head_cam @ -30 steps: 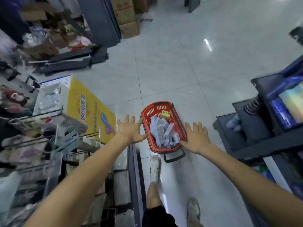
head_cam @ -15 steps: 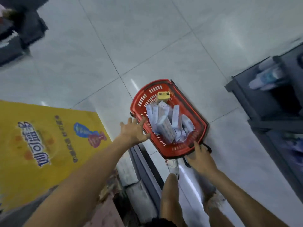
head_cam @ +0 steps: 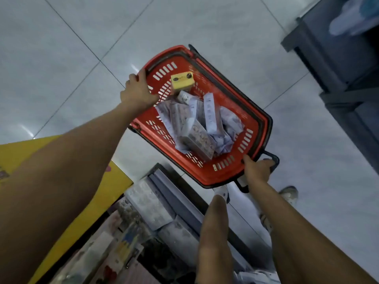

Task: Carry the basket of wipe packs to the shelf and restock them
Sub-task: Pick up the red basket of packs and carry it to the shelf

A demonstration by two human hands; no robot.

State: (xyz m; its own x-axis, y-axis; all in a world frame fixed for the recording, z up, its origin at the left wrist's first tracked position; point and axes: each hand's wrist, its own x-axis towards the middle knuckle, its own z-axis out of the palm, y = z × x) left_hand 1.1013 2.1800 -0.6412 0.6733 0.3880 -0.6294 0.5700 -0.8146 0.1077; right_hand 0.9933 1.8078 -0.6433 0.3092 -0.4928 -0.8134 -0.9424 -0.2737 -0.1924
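A red plastic basket (head_cam: 254,128) with black handles sits over the tiled floor in the middle of the head view. Inside lie several pale wipe packs (head_cam: 196,128) and one small yellow box (head_cam: 182,81). My left hand (head_cam: 137,93) grips the basket's far left rim. My right hand (head_cam: 256,171) is closed on the near right corner, at the black handle. The shelf (head_cam: 164,206) with white packs lies below the basket, beside my knee.
A yellow printed display board (head_cam: 98,201) is at the lower left. A dark grey shelving unit (head_cam: 338,64) stands at the right edge. Pale tiled floor (head_cam: 82,48) spreads beyond the basket. My knee and shoes show below.
Both hands went from hovering open beside the basket to gripping its rim and handle. The view has dropped closer, and the basket looks tilted.
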